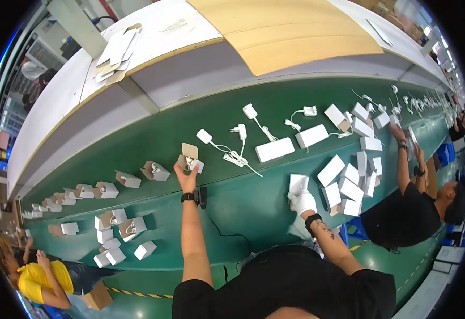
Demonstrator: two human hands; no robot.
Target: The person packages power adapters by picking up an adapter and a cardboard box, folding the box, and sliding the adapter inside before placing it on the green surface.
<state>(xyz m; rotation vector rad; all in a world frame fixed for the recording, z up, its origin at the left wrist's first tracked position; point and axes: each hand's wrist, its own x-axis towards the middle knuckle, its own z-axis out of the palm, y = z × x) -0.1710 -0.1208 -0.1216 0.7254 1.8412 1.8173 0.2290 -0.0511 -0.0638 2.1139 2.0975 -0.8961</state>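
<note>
My left hand point(186, 178), bare and with a black band at the wrist, grips a small white box point(199, 166) on the green belt. The box's brown-lined flaps stand up, and something white shows inside. My right hand point(303, 202), in a white glove, holds another white box point(298, 184) near the middle of the green surface; what is in it I cannot make out. White plug adapters with coiled cables point(234, 157) lie between and beyond my hands. A closed white box point(275, 150) rests beside them.
Several open boxes point(128, 179) line the belt to the left, with more boxes point(115, 256) nearer. White boxes point(351, 188) are heaped right of my right hand. Co-workers stand at right point(407, 212) and lower left point(44, 282). Yellow cardboard point(291, 32) covers the shelf above. A black cable point(227, 234) trails nearby.
</note>
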